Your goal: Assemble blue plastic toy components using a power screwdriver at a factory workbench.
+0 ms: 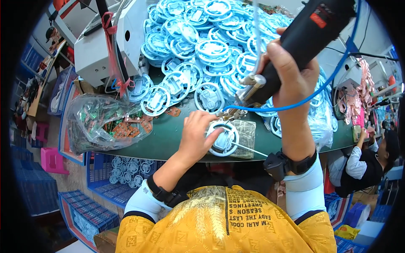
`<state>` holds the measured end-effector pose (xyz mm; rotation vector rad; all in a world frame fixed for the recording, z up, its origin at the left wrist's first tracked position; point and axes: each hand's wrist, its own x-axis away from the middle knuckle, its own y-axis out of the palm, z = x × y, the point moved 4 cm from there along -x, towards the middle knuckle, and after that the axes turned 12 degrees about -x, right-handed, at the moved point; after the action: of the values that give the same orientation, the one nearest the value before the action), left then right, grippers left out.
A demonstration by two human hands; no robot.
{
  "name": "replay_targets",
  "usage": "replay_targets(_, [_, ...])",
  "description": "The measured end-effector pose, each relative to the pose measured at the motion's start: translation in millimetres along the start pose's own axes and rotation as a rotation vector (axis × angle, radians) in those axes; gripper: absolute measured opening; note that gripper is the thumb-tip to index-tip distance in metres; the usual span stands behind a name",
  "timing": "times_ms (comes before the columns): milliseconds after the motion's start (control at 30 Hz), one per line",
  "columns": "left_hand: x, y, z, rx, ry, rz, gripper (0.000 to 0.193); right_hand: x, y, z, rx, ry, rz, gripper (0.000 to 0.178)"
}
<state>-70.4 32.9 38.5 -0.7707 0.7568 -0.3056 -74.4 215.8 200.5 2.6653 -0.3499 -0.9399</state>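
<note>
Yellow printed fabric (223, 223) on the person's chest fills the bottom of the head view, with both forearms rising from it in pale sleeves and black wrist straps. Beyond it, the left hand (195, 134) lies on the green bench (168, 137), fingers curled loosely over the rim of a white-and-blue round plastic part (222, 139), pinning it flat near the bench's front edge rather than lifting it. The right hand (291, 71) is wrapped fully closed around a black powered screwdriver (303, 38), held tilted, its metal tip (236, 110) coming down at the upper edge of that part, just beside the left fingertips. A blue cable (295, 103) loops under the right wrist. Behind lies a heap of identical blue-white round parts (198, 46), and to the left a clear bag of small orange and green circuit boards (105, 122); a loose orange board (173, 111) rests between the two. Risks, as I judge them: the tilted bit may skid off its seat and nick the neighbouring fingers; the part, pinned on one side only, could spin under torque; the cable could snag the pile and drag parts off; the part sits near the edge and could drop.
</note>
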Motion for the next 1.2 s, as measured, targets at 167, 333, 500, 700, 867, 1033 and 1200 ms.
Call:
replay_targets(167, [-31,-78,45,0.101,0.295,0.51,0.03,8,6,7,0.057,0.069,0.032,0.035])
replay_targets(333, [-89,-122,98,0.163,0.485,0.555,0.044,12,-1,19,0.147,0.03,0.055,0.045])
replay_targets(500, [-150,-115,112,0.234,0.431,0.561,0.048,13,12,20,0.363,-0.19,-0.053,0.049])
replay_targets(700, [-160,-113,128,0.406,0.306,0.48,0.048,12,11,4,0.572,-0.279,-0.071,0.044])
replay_targets(867, [-141,-113,120,0.168,0.557,0.597,0.055,10,-6,3,0.629,-0.458,-0.104,0.045])
replay_targets(1033, [-55,-103,68,0.129,0.385,0.523,0.028,-3,-11,-4,-0.034,-0.073,0.021,0.034])
replay_targets(1200, [-4,0,1,-0.091,0.001,-0.084,0.019,-5,2,-11,-0.009,-0.05,0.005,0.042])
